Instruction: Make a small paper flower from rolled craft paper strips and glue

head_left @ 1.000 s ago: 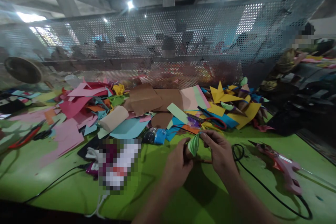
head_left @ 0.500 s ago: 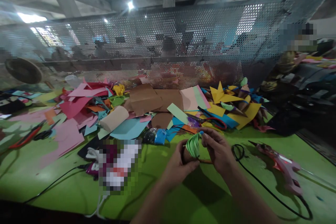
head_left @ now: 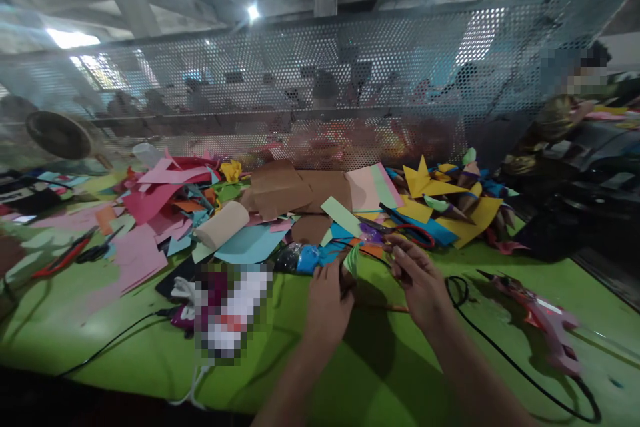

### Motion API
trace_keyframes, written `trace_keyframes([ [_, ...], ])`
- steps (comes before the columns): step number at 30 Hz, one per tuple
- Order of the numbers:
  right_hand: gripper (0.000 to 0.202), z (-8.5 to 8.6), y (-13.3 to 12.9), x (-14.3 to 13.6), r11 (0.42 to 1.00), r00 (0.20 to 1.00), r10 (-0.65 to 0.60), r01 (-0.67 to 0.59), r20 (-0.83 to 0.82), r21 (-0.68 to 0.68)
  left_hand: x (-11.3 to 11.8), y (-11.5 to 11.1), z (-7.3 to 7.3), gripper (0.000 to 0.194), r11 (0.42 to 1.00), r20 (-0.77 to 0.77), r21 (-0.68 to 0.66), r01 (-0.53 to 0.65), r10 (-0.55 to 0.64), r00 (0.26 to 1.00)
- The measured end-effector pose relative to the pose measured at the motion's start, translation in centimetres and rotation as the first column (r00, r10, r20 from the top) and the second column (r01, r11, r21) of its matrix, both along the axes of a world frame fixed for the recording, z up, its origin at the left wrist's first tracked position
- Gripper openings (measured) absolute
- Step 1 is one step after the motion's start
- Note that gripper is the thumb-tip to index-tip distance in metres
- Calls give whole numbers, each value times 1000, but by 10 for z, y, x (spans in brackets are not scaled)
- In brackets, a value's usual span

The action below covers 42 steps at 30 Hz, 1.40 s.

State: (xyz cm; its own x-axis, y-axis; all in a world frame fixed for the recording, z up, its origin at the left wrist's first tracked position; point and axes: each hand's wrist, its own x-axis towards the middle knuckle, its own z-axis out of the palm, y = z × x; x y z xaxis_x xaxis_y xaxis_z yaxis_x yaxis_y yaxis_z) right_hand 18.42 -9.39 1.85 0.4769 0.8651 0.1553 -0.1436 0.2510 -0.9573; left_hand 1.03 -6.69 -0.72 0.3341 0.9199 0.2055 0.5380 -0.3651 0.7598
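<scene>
My left hand (head_left: 331, 303) is closed around a small brown paper craft piece with light green striped paper (head_left: 352, 260) on it, and its fingers cover most of the piece. To the right, my right hand (head_left: 417, 273) has its thumb and fingertips pinched together, apart from the piece; whatever they hold is too small to make out. A thin brown stick (head_left: 397, 308) lies on the table between my hands. Behind my fingers rest a small blue packet (head_left: 309, 258) and red-handled scissors (head_left: 415, 233).
A pink glue gun (head_left: 553, 327) with a black cable lies at the right. Coloured paper (head_left: 143, 257), brown sheets (head_left: 280, 188) and yellow paper shapes (head_left: 430, 187) pile up along the perforated metal screen (head_left: 280, 93). A power strip (head_left: 235, 317) with plugs stands at left.
My left hand has turned and moved slightly left with the paper piece. My right hand has drawn away from it; the small blue bit at its fingertips no longer shows.
</scene>
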Motion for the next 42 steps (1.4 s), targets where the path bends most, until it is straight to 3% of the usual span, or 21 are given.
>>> trace_keyframes([
  [3, 28, 0, 0, 0, 1000, 1000, -6, 5, -25, -9, -2, 3, -3, 45, 997, -94, 10, -77, 77, 993],
  [7, 29, 0, 0, -1, 1000, 999, -2, 1, -44, -18, -5, 5, -5, 54, 995, -72, -18, -98, 96, 993],
  [9, 28, -1, 0, -1, 1000, 999, -4, 3, -48, -19, -7, 5, -2, 53, 992, -22, 18, -121, 121, 992],
  [11, 28, -2, 1, 0, 1000, 999, -4, 3, -46, -22, -9, 3, 3, 45, 993, 129, 32, -110, 105, 986],
  [13, 28, -3, 1, -1, 999, 999, 6, -7, -36, -31, -10, 0, 8, 40, 998, 352, -56, 9, 11, 936],
  [15, 30, -3, 0, -2, 999, 1000, 26, -27, -16, -45, -10, -4, 11, 40, 963, 548, -176, 206, -78, 833],
  [18, 31, -2, -2, -6, 995, 997, 71, -70, 19, -67, -10, -9, 12, 42, 894, 655, -246, 375, -132, 744],
  [28, 34, 8, -7, -17, 979, 984, 179, -176, 23, -98, -9, -10, 11, 42, 900, 522, -171, 401, -262, 812],
  [42, 25, 8, -6, -10, 973, 977, 214, -214, -1, -87, -6, -10, 13, 43, 933, 338, -52, 356, -319, 885],
])
